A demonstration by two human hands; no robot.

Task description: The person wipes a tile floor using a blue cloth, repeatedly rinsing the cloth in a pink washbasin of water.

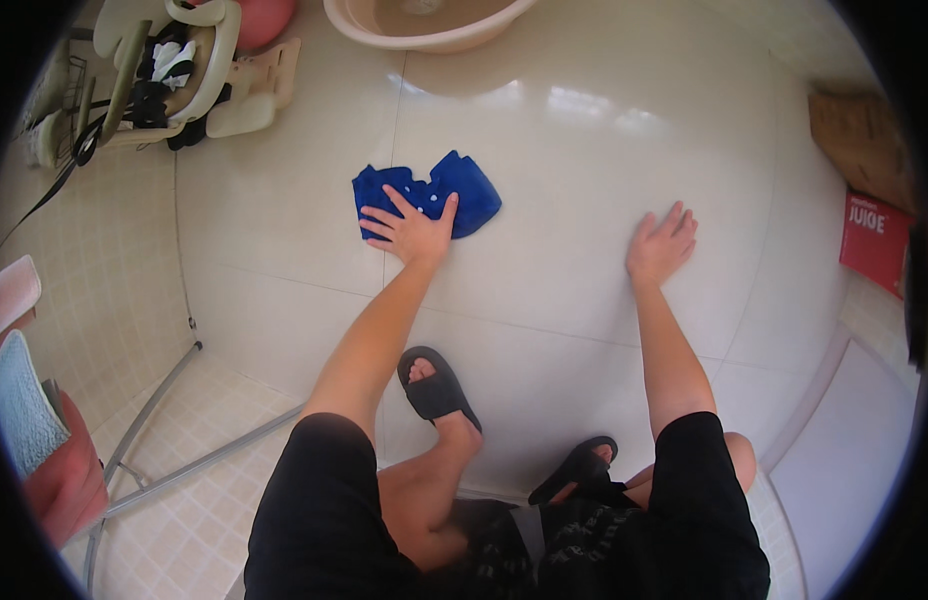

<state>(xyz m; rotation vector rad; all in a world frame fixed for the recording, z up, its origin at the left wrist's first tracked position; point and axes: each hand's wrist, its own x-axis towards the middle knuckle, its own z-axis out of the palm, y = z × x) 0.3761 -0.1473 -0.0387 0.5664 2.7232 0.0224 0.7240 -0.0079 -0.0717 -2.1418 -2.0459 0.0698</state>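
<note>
A blue cloth (471, 195) with a few small white spots lies spread on the pale tiled floor (539, 262). My left hand (419, 232) rests flat on its lower left part, fingers spread, pressing on it from above rather than gripping it. Well to the right, my right hand (661, 244) is placed on or just over the bare tiles, its fingers slightly apart and nothing in it. Beyond the cloth, at the top edge, is a pale plastic basin (434, 39) with brownish water in it.
A child's high chair or stroller (223, 75) holding dark and white cloths stands upper left. Metal rack legs (208, 450) reach in at lower left, beside hanging cloths (28, 405). A cardboard box (858, 142) and a red box (874, 240) are on the right. Black slippers are on my feet.
</note>
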